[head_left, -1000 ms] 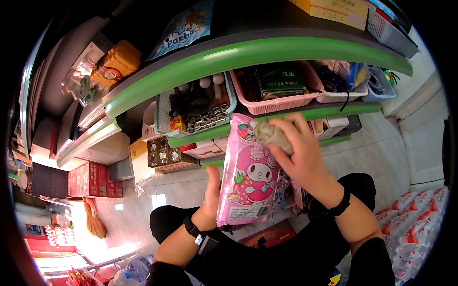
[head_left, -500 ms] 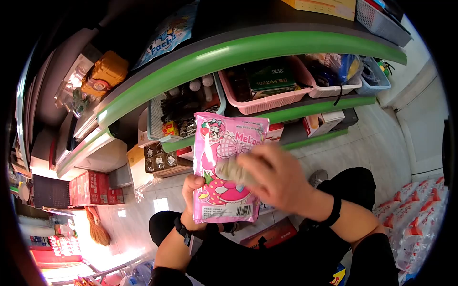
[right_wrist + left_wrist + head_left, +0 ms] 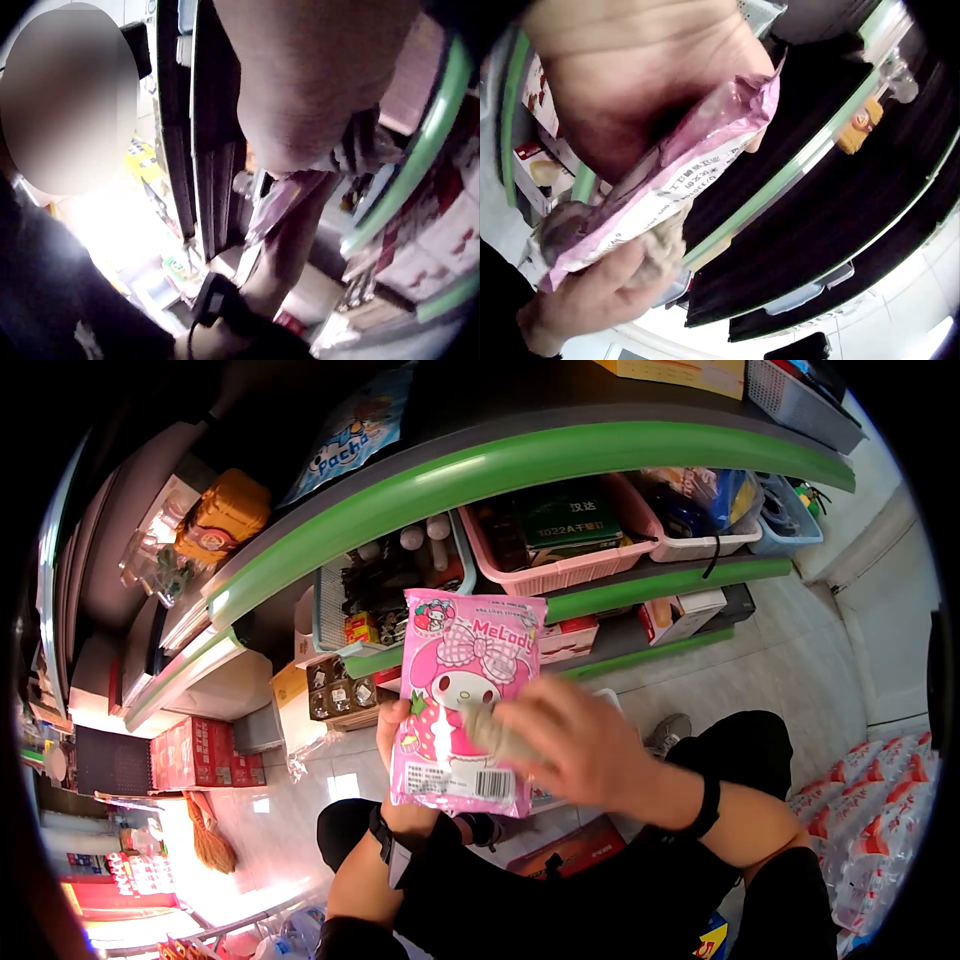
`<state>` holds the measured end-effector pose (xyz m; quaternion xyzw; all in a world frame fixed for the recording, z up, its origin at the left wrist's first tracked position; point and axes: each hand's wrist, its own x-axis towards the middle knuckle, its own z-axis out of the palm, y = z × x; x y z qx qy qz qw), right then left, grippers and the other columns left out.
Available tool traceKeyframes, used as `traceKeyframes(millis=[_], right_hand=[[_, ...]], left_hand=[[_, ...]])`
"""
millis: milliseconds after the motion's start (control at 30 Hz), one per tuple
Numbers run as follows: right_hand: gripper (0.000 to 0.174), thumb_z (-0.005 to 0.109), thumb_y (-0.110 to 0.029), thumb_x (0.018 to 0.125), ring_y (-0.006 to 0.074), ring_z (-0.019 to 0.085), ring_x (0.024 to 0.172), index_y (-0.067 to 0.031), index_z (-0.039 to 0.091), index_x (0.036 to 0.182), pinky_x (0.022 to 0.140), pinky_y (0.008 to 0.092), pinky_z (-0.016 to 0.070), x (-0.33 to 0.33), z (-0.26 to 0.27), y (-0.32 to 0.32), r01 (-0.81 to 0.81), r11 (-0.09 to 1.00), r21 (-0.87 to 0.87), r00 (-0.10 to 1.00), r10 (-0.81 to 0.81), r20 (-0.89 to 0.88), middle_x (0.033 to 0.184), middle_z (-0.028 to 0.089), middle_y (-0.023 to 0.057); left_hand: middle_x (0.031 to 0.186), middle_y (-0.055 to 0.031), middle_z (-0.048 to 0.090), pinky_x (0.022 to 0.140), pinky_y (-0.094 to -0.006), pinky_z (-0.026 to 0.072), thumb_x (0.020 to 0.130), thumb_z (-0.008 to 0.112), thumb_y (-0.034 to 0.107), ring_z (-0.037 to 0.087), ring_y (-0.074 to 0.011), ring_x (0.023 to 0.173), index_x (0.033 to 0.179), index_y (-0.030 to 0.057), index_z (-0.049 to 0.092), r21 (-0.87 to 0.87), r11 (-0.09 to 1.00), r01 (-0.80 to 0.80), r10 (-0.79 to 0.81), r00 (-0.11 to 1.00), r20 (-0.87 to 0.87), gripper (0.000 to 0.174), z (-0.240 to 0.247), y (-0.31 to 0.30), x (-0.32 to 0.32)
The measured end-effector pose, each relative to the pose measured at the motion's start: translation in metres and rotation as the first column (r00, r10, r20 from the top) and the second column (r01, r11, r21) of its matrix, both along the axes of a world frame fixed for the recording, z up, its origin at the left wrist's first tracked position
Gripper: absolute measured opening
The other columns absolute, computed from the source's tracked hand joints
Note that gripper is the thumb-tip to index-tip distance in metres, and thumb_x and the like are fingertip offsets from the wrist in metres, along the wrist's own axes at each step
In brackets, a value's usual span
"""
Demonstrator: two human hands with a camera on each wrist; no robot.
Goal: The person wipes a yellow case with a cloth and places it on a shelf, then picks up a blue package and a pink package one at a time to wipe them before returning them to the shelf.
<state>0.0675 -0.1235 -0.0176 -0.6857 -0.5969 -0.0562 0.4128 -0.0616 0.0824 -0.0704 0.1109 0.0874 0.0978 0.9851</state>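
A pink plastic packet (image 3: 463, 645), printed with a cartoon rabbit and the word "Melody", is upright before me, its front facing me. My left hand (image 3: 391, 730) grips it at the left side, thumb along the edge and the other fingers hidden behind. In my right hand (image 3: 590, 745) is a crumpled beige-grey cloth (image 3: 490, 735), held against the lower middle of the packet's front. The left wrist view catches the packet edge-on, its printed white side showing, with the cloth (image 3: 662, 247) bunched under the right hand's fingers.
Green-edged shelves (image 3: 480, 465) run across the front. They hold a pink basket (image 3: 560, 575) of boxes, a light blue basket (image 3: 330, 605), and a blue packet (image 3: 350, 440) higher up. Wrapped bottles (image 3: 870, 830) stand at right; a broom (image 3: 208, 838) is at left.
The packet has turned from a slant to face me and shifted left. My left hand has closed on its edge. The cloth has moved from the packet's top corner down to its lower middle.
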Motion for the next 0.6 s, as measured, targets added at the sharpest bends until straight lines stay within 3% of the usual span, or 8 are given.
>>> traceKeyframes(millis=[100,200,233,333,433,533,600], right_hand=[[0.046,0.08,-0.017,0.081,0.0272,0.065,0.09,-0.0055,0.062,0.123,0.076,0.0391,0.0552,-0.034,-0.008,-0.001,-0.154,0.987,-0.033,0.988,0.154,-0.013,0.106,0.057,0.0105],[0.045,0.08,-0.018,0.081,0.0261,0.064,0.09,-0.0059,0.063,0.122,0.075,0.0385,0.055,-0.03,-0.006,0.0,-0.166,0.986,-0.029,0.986,0.167,0.027,0.105,0.057,0.0102],[0.043,0.079,-0.018,0.082,0.0276,0.064,0.089,-0.0054,0.063,0.121,0.075,0.0398,0.0547,-0.025,-0.008,0.002,-0.12,0.993,-0.01,0.992,0.12,0.049,0.106,0.058,0.011],[0.04,0.077,-0.015,0.085,0.0316,0.064,0.09,-0.003,0.063,0.12,0.076,0.0416,0.0539,0.001,0.003,0.004,0.12,0.992,0.024,0.993,-0.12,0.014,0.106,0.059,0.0131],[0.039,0.077,-0.015,0.086,0.0362,0.064,0.09,0.0003,0.061,0.119,0.075,0.0443,0.0535,0.032,0.009,0.005,0.243,0.968,0.061,0.97,-0.244,0.003,0.105,0.058,0.0148],[0.037,0.075,-0.014,0.088,0.0384,0.064,0.089,0.0006,0.061,0.119,0.074,0.0445,0.0526,0.038,0.001,0.007,0.305,0.951,0.056,0.952,-0.302,-0.052,0.105,0.058,0.0156],[0.037,0.076,-0.014,0.089,0.0381,0.065,0.089,0.0004,0.061,0.12,0.073,0.0444,0.0529,0.025,0.004,0.008,0.245,0.968,0.049,0.961,-0.236,-0.144,0.106,0.058,0.0157]], left_hand=[[0.141,-0.0231,0.06,0.112,-0.0551,0.0466,0.091,0.059,0.03,0.061,-0.0389,0.127,0.147,-0.0009,0.049,0.082,0.991,-0.104,0.109,0.992,-0.066,0.064,0.01,0.005,0.001],[0.142,-0.0238,0.06,0.112,-0.0557,0.0464,0.09,0.06,0.03,0.061,-0.0395,0.127,0.147,-0.0014,0.049,0.085,0.99,-0.115,0.123,0.988,-0.09,0.066,0.012,0.005,0.001],[0.142,-0.0241,0.06,0.112,-0.0559,0.0463,0.089,0.06,0.03,0.061,-0.0398,0.127,0.147,-0.0017,0.049,0.096,0.989,-0.117,0.126,0.987,-0.1,0.068,0.011,0.003,0.001],[0.142,-0.0259,0.059,0.113,-0.0568,0.0459,0.085,0.06,0.031,0.06,-0.0409,0.127,0.148,-0.0029,0.048,0.081,0.995,0.064,-0.06,0.997,-0.052,0.072,0.017,-0.009,-0.004],[0.144,-0.0255,0.059,0.113,-0.0575,0.0467,0.084,0.06,0.033,0.061,-0.0416,0.128,0.149,-0.0014,0.047,0.066,0.988,0.141,-0.135,0.988,-0.077,0.075,0.016,-0.016,0.0],[0.143,-0.0236,0.061,0.111,-0.0564,0.0483,0.089,0.057,0.035,0.063,-0.0399,0.126,0.15,0.0,0.047,0.035,0.982,0.187,-0.183,0.979,-0.092,0.071,0.012,-0.019,0.0],[0.143,-0.0243,0.06,0.112,-0.0546,0.048,0.092,0.054,0.037,0.063,-0.0399,0.127,0.15,-0.0016,0.046,0.042,0.981,0.191,-0.182,0.97,-0.16,0.07,0.017,-0.023,0.002]])
